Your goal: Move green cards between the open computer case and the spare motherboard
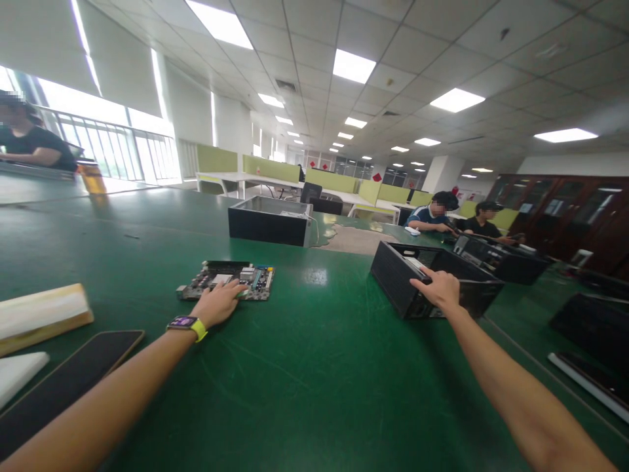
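A motherboard (258,288) lies flat on the green table, left of the middle. My left hand (219,305), a watch with a yellow-green band on its wrist, rests over the board's near part with fingers stretched out. Its palm hides some of the board. To the right stands a black computer case (390,282), open at the top. My right hand (439,288) grips the near rim of this case, thumb towards the left and fingers over the edge. A pale metal part shows just beyond those fingers inside the case.
Another computer case (270,223) stands at the far table edge. More case parts (506,259) lie at the right. At the left are a dark phone-like slab (83,367) and a yellowish-white block (44,314). Co-workers sit at the far right (427,216) and far left (34,144).
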`<act>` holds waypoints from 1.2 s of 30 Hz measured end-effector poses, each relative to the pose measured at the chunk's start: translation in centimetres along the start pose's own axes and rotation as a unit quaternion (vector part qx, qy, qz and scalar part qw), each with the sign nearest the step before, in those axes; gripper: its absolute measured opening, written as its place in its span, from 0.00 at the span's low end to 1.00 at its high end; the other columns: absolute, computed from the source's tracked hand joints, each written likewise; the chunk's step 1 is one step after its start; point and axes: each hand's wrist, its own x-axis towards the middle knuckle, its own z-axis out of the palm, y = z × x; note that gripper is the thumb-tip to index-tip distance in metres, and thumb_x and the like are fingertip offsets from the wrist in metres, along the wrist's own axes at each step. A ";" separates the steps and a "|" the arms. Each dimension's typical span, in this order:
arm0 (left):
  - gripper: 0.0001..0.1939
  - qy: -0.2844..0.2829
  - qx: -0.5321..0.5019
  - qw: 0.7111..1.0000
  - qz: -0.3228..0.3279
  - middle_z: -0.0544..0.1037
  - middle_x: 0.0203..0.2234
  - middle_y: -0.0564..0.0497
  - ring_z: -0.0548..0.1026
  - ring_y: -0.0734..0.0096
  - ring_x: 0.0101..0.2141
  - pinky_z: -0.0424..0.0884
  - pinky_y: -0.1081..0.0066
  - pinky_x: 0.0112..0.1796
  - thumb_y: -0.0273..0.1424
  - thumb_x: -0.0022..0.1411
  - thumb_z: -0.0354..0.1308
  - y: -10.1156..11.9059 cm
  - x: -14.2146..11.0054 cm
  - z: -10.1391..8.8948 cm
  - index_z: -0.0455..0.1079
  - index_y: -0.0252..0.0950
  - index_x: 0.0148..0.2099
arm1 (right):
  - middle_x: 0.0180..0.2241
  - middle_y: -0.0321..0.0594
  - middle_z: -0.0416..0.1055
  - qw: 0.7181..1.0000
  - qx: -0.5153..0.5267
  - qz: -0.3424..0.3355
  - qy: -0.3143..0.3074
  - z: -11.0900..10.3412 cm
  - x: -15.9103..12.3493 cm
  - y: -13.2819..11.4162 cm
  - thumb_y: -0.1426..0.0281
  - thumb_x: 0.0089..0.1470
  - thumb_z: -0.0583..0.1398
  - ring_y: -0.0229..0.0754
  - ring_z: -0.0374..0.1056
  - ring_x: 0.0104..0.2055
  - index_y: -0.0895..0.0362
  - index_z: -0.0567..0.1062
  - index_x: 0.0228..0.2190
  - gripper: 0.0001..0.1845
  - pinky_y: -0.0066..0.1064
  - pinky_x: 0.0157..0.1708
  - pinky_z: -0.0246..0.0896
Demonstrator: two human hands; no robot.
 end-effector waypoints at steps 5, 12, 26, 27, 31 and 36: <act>0.27 0.113 0.014 0.992 0.052 0.55 0.62 0.48 0.54 0.49 0.59 0.53 0.48 0.54 0.26 0.58 0.42 1.4 -0.2 -1.2 0.60 0.42 0.60 | 0.37 0.49 0.69 0.999 0.035 0.004 0.041 -1.4 -2.9 -2.7 0.43 0.47 0.51 0.53 0.61 0.40 0.51 0.72 0.49 0.35 0.39 0.41 0.48; 0.27 0.194 -0.037 0.971 0.133 0.60 0.59 0.48 0.53 0.55 0.60 0.50 0.52 0.56 0.24 0.54 0.45 6.4 0.8 -4.9 0.64 0.43 0.56 | 0.36 0.47 0.68 0.991 0.092 -0.020 0.095 -5.7 -9.6 -9.3 0.45 0.46 0.54 0.51 0.60 0.40 0.52 0.74 0.46 0.33 0.39 0.42 0.46; 0.20 0.230 -0.087 0.926 0.285 0.69 0.51 0.50 0.60 0.62 0.54 0.53 0.59 0.52 0.26 0.58 0.46 17.4 2.4 -15.8 0.67 0.42 0.51 | 0.40 0.54 0.71 0.945 0.141 -0.294 0.014 -16.9 -23.5 -22.2 0.38 0.46 0.46 0.57 0.63 0.41 0.55 0.66 0.53 0.44 0.53 0.47 0.48; 0.18 0.209 -0.072 0.929 0.298 0.71 0.48 0.49 0.63 0.62 0.52 0.56 0.61 0.51 0.27 0.58 0.46 18.3 2.8 -16.4 0.69 0.41 0.49 | 0.40 0.55 0.71 0.937 0.135 -0.321 -0.004 -17.4 -23.9 -22.9 0.38 0.46 0.45 0.58 0.64 0.42 0.56 0.64 0.54 0.45 0.55 0.47 0.48; 0.14 0.097 0.013 0.942 0.322 0.77 0.37 0.46 0.72 0.63 0.40 0.64 0.66 0.41 0.32 0.57 0.48 21.7 4.4 -17.0 0.74 0.39 0.40 | 0.41 0.57 0.72 0.905 0.134 -0.402 -0.035 -18.9 -24.2 -24.3 0.41 0.49 0.42 0.59 0.66 0.41 0.59 0.63 0.55 0.44 0.55 0.45 0.51; 0.13 -0.069 0.076 0.946 0.309 0.78 0.37 0.42 0.75 0.59 0.36 0.67 0.68 0.35 0.32 0.52 0.55 23.5 3.7 -15.2 0.77 0.37 0.39 | 0.34 0.44 0.75 0.818 0.222 -0.512 -0.137 -20.6 -19.1 -21.3 0.41 0.49 0.46 0.51 0.69 0.35 0.53 0.71 0.45 0.36 0.41 0.37 0.60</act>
